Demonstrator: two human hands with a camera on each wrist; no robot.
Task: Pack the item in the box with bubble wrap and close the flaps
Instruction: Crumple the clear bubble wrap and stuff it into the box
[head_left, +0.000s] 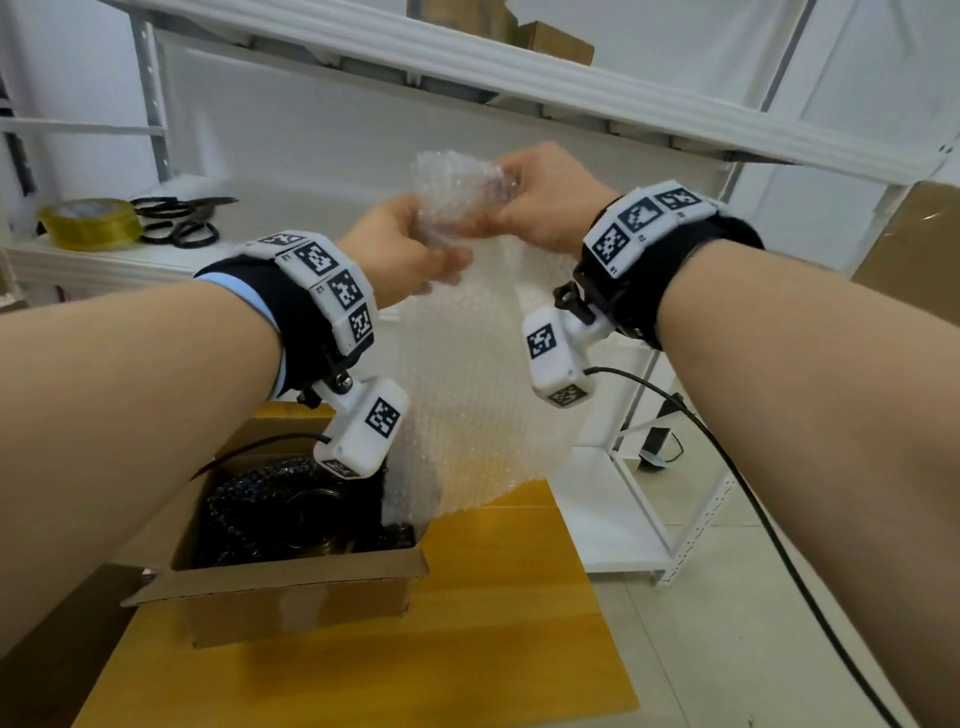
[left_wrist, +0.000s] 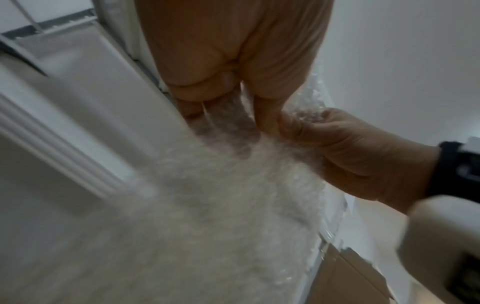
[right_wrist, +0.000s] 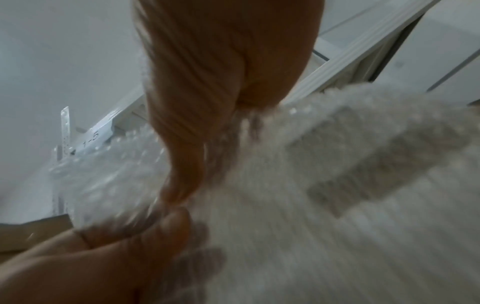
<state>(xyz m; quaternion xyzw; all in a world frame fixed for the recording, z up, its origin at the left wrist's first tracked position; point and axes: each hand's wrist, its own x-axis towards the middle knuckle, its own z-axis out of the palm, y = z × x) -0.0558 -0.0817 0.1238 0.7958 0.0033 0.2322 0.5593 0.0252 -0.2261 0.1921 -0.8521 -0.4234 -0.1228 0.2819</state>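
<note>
Tape roll: yellow, on the white shelf far left of the hands; seen in the head view only.
Scissors: black handles, just right of the tape.
Left hand: raised, fingers curled round the bunched upper edge of the bubble wrap. Left wrist view shows its fingers behind the clear sheet, thumb in front.
Box: cardboard, flaps open, below the left wrist on a yellow surface. Inside it a dark item, already under bubbled film; detail unclear. Head view only.
Bubble wrap: clear sheet hanging from between both hands, its lower edge reaching the box's right side. Wrist views show it blurred.
Right hand: raised just beside the left, gripping the same top edge. Right wrist view shows its thumb pressed on the sheet and the left hand's thumb touching it.
Black cable: trails below the right wrist.
</note>
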